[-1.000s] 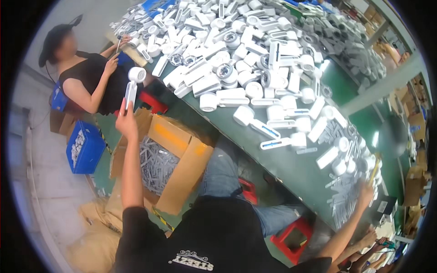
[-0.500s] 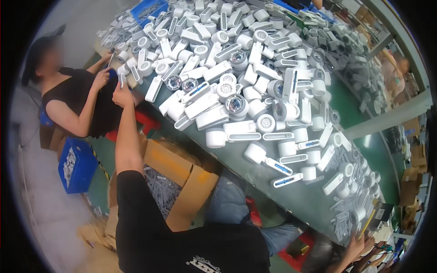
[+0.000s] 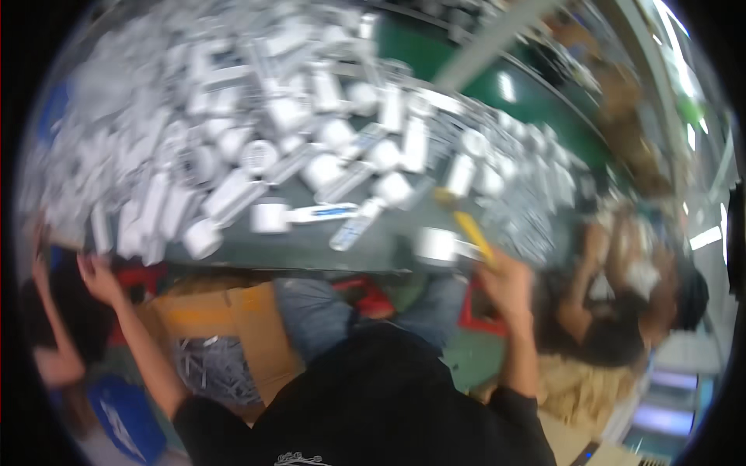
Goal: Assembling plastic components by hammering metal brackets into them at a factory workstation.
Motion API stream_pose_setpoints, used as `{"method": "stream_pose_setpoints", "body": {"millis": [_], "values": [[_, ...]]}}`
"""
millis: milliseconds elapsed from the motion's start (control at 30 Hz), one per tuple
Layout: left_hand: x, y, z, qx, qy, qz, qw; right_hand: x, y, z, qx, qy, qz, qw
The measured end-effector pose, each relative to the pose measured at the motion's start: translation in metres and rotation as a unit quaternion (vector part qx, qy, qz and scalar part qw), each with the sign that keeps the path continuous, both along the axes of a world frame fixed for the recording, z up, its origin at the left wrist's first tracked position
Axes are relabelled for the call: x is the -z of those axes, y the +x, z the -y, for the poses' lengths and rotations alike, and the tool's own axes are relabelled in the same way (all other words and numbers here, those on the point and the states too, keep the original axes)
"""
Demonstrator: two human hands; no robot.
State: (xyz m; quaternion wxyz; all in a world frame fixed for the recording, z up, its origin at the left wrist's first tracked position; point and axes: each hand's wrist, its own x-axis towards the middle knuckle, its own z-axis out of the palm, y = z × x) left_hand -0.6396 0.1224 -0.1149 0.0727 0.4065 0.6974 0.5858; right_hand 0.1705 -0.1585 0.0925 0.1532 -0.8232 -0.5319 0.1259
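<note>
At the left edge of the table, my left hand [image 3: 99, 279] is blurred, its fingers look stretched out, and I see nothing in it. My right hand [image 3: 507, 281] is closed round a long yellow-handled tool [image 3: 471, 233], which slants up and to the left; its kind is smeared by motion. Right beside these fingers is a white plastic device with a round head and a handle [image 3: 437, 245]; whether the hand also grips it I cannot tell. Another such device [image 3: 270, 217], with a blue strip in its handle, lies near the table's front edge.
A big heap of white devices [image 3: 233, 140] covers the table. Thin grey parts [image 3: 522, 225] lie at the right. Below stand an open carton [image 3: 268, 318] of grey strips and a blue bin [image 3: 148, 415]. People sit on both sides, a co-worker's arm [image 3: 583, 287] at the right.
The view has swung to the right and blurred. My left hand no longer shows the white device it held. My right hand, with the yellow-handled tool, is now over the table's front edge.
</note>
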Motion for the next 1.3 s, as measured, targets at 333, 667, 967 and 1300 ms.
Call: {"method": "stream_pose_setpoints", "body": {"millis": [333,667,967,1300], "values": [[-0.151,0.487,0.17,0.409,0.009,-0.131,0.903,0.026,0.031,0.025,0.063,0.041,-0.126,0.989],[-0.117,0.822,0.149,0.646,-0.112,-0.395,0.643,0.058,0.078,0.115,0.317,0.237,-0.426,0.814],[-0.177,0.764,0.17,0.69,-0.317,0.013,0.65,0.065,0.057,0.104,0.263,0.274,-0.542,0.749],[-0.157,0.671,0.249,0.64,-0.323,0.265,0.645,0.055,0.002,0.062,0.166,0.302,-0.578,0.739]]}}
